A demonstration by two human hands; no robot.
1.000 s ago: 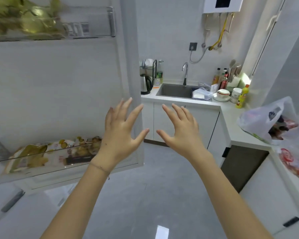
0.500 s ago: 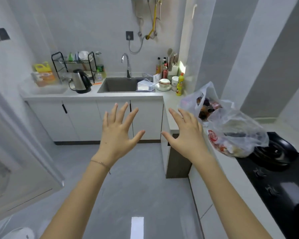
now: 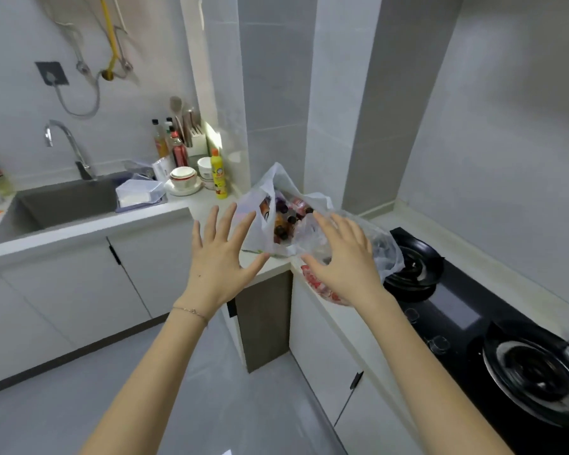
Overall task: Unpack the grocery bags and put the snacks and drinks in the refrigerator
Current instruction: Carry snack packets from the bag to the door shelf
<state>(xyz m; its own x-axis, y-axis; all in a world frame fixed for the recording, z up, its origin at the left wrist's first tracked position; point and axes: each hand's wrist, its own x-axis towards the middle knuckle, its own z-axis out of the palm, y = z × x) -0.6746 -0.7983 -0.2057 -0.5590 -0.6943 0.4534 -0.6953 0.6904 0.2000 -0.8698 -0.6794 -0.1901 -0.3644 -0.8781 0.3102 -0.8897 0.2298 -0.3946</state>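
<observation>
Grip: your left hand (image 3: 222, 257) and right hand (image 3: 340, 257) are both empty, fingers spread wide, palms facing away from you.
Bag: the clear grocery bag (image 3: 276, 195) sits on the countertop (image 3: 207, 205) at the inside corner, mouth gaping up and toward you.
Contents: dark bottle tops (image 3: 288, 220) show in the opening; a red-printed packet (image 3: 319, 287) shows low at the bag's near edge.
Bearing: bag lies just beyond and between your hands, a little right of centre; your right hand overlaps its plastic, your left is just beside its left flank. Contact cannot be told.
Axis: bag sprawls from the corner rightward toward the stove (image 3: 411, 264).
Nearer hand: right, by my read.
Surroundings: yellow bottle (image 3: 218, 174) to the bag's far left; sink (image 3: 66, 201) well left.
</observation>
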